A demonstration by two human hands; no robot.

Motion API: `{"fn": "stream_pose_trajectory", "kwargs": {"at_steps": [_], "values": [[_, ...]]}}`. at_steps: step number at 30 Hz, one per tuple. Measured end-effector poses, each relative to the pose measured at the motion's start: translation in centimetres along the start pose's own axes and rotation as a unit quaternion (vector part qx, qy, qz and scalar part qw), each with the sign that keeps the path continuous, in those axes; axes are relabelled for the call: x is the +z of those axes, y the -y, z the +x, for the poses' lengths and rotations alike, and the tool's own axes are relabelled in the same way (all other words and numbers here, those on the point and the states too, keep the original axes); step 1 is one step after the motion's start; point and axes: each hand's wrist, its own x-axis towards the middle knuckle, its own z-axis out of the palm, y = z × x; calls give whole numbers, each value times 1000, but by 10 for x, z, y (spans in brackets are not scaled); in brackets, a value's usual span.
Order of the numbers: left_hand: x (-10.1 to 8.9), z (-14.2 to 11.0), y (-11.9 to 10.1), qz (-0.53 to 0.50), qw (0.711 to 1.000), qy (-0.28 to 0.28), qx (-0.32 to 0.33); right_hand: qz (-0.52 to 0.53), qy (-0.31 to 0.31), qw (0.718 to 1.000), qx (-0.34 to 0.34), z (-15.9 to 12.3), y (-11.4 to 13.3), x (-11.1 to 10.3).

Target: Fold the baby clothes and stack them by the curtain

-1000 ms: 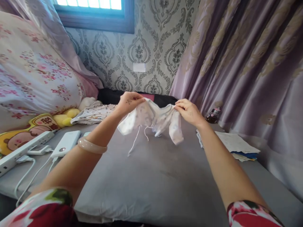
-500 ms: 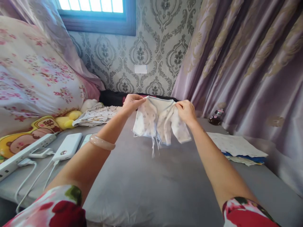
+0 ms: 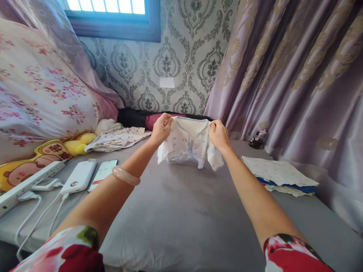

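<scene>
A small white baby shirt [image 3: 181, 141] with pale blue trim, a faint print and tie strings hangs between my two hands above the grey sheet. My left hand [image 3: 162, 127] pinches one shoulder of it; a pale bangle sits on that forearm. At the other shoulder, my right hand [image 3: 219, 134] is closed on the fabric. The shirt's neckline is stretched out between them, and its sleeves and lower edge droop towards the bed.
A stack of folded clothes [image 3: 280, 172] lies at right, with a dark bottle [image 3: 258, 139] behind it. Crumpled clothes [image 3: 119, 138] lie at back left. Nearer are a phone [image 3: 103, 174], a white power bank [image 3: 79, 176], a power strip [image 3: 31, 185] and cables. A purple curtain [image 3: 283, 75] hangs at right.
The shirt has swung, its strings now flung up and its front more spread out. Both hands still grip its shoulders. The view has shifted slightly, and more of the phone shows.
</scene>
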Motion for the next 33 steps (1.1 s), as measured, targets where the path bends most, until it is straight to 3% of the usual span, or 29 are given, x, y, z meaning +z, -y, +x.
{"fn": "stream_pose_trajectory", "kwargs": {"at_steps": [3, 6, 9, 12, 15, 17, 20, 23, 25, 28, 33], "values": [[-15, -13, -14, 76, 996, -17, 40, 8, -18, 1000, -15, -11, 5, -9], [-42, -28, -36, 112, 992, 1, 57, 29, -8, 999, -29, -24, 12, -29], [-79, -40, -63, 93, 994, 57, 29, 119, 65, 990, -23, -32, 22, -56], [-111, -43, -86, 34, 990, 131, -28, 222, 158, 962, 14, -32, 30, -79], [-117, -34, -84, 5, 975, 202, -96, 254, 223, 939, 65, -25, 24, -79], [-102, -23, -61, 14, 961, 248, -120, 233, 259, 934, 83, -20, 10, -62], [-56, -13, -5, 75, 944, 293, -133, 139, 298, 941, 76, -20, -21, -19], [-4, -22, 50, 115, 935, 325, -82, -12, 286, 956, 63, -36, -51, 27], [25, -37, 77, 199, 924, 319, -65, -96, 281, 954, 35, -54, -64, 49], [52, -59, 98, 271, 909, 305, -81, -173, 292, 940, 12, -79, -75, 70], [71, -74, 106, 329, 891, 306, -66, -210, 318, 925, -5, -91, -85, 87]]}}
